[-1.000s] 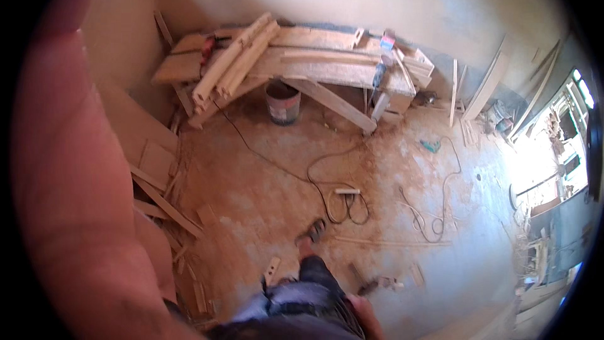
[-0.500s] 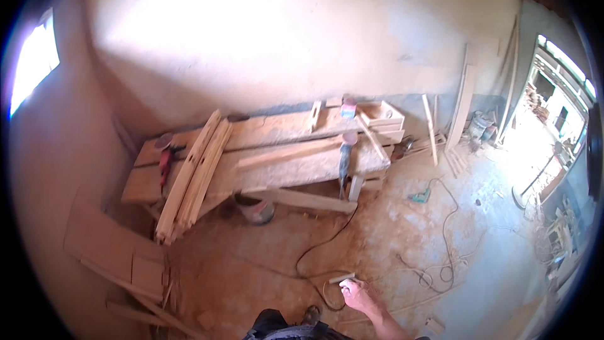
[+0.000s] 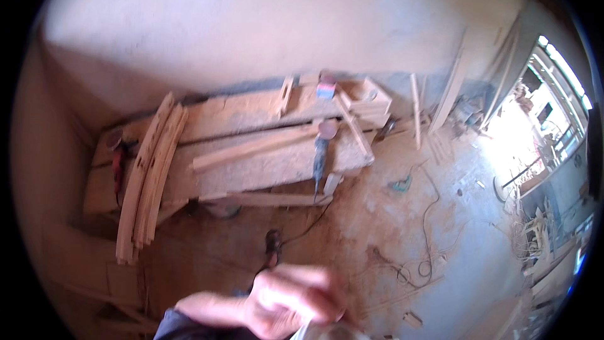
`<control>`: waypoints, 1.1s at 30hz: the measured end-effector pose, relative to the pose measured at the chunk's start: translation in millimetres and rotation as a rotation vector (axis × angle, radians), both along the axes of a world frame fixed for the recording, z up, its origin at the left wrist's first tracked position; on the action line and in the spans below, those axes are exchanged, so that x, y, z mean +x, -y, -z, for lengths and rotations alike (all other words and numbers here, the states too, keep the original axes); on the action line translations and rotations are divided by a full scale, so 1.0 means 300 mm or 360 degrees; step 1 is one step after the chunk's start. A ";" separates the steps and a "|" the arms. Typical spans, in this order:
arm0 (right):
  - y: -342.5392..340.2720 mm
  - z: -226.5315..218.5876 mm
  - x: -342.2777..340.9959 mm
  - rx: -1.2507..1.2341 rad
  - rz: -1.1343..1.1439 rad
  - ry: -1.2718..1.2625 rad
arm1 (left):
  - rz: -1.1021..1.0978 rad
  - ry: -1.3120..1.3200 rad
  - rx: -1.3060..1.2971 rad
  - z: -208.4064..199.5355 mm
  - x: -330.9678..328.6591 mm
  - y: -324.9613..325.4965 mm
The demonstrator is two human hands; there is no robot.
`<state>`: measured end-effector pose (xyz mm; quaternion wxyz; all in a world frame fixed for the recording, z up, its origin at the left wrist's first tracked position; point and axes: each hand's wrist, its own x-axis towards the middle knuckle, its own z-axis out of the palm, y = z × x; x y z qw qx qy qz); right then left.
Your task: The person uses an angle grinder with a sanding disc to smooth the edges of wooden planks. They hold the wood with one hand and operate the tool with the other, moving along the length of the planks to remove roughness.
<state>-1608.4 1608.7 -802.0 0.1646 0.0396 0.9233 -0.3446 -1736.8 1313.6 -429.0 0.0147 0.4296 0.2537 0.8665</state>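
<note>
At the lower middle, close to the camera, my left hand (image 3: 277, 305) comes in from the lower left with a dark sleeve (image 3: 179, 327) behind its wrist. Its fingers are curled together at a whitish object (image 3: 327, 332), which is cut off by the lower edge and too blurred to name. A patch of skin beside that object may belong to my right hand; its fingers cannot be made out. Further ahead, an angle grinder (image 3: 322, 154) with a round disc lies on the wooden workbench (image 3: 239, 176). A red grinder (image 3: 117, 160) rests at the bench's left end.
Long wooden pieces (image 3: 148, 173) lie across the bench and stick out over its front edge. An open wooden box (image 3: 371, 97) stands at its right end. A green power tool (image 3: 401, 184) and its cord (image 3: 431, 226) lie on the floor. My foot (image 3: 272, 245) is below the bench.
My left hand has come into view at the lower middle. My right hand, which held a short pale stick out to the right, no longer shows clearly. The view has shifted, moving the bench leftward.
</note>
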 end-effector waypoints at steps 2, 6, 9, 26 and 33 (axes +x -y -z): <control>0.024 -0.014 -0.125 0.0015 0.0083 -0.0012 | 0.0004 0.0053 0.0093 -0.010 -0.180 -0.009; 0.049 -0.174 -0.402 0.0073 0.0283 0.0010 | 0.0158 0.0168 0.0352 -0.070 -0.532 -0.022; 0.134 -0.406 -0.744 0.0100 0.0276 -0.0011 | 0.0307 0.0230 0.0653 -0.043 -0.753 -0.063; -0.307 -0.284 -1.488 -0.0090 -0.0212 -0.0007 | 0.0508 0.0681 0.0739 -0.087 -1.321 -0.499; -0.694 -0.445 -1.976 0.0204 -0.0443 -0.0453 | 0.0075 0.0241 0.0912 -0.130 -1.471 -0.757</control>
